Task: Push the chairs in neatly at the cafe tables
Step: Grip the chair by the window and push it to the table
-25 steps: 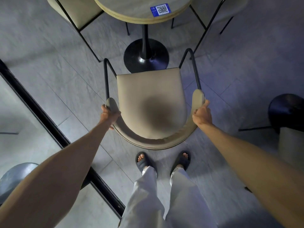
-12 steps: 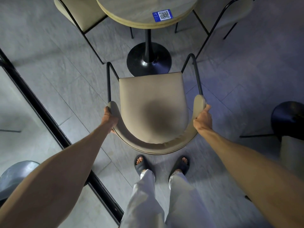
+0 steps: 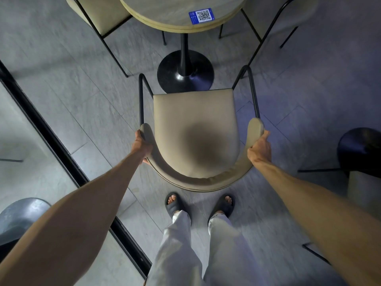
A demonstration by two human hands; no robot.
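Chair [image 3: 195, 129]: beige padded seat, curved backrest, black frame; left hand [image 3: 142, 146], right hand [image 3: 260, 148] gripping backrest ends.

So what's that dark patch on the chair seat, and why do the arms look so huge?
Head view: the patch on the chair seat looks like a soft shadow from overhead light, probably the wearer's head. The wide-angle lens swells the forearms near the frame edges, while the left hand and right hand look small. The light is dim and bluish.

Left hand [image 3: 142, 144], right hand [image 3: 260, 146] gripping beige chair [image 3: 193, 120] backrest, round table [image 3: 181, 9] ahead
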